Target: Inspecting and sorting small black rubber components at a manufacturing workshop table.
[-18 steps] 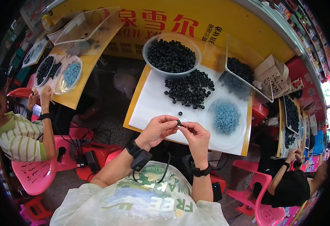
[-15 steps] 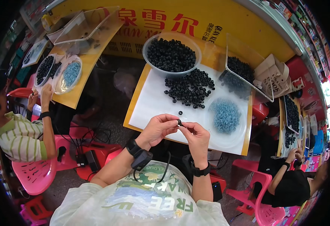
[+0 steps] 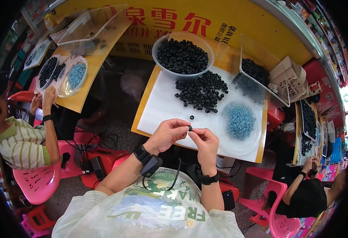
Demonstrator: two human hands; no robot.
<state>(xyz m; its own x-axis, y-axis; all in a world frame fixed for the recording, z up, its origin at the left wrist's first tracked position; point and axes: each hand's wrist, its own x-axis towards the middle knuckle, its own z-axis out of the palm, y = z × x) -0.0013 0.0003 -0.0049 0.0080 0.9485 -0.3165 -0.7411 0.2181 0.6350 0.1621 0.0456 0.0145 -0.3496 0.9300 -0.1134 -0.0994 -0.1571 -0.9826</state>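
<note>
While gripping a black bead [image 3: 190,128] with fingers of left hand [image 3: 167,135] and right hand [image 3: 206,143], in front of the translucent bowl [image 3: 199,74], make both pinches light and steady.

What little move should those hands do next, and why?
Perhaps a gentle nudge from the right hand while the left hand steadies the small black piece. Both hands' fingertips meet there, and it's tiny, so a big push might drop it. The lone black bead nearby can probably wait.
</note>
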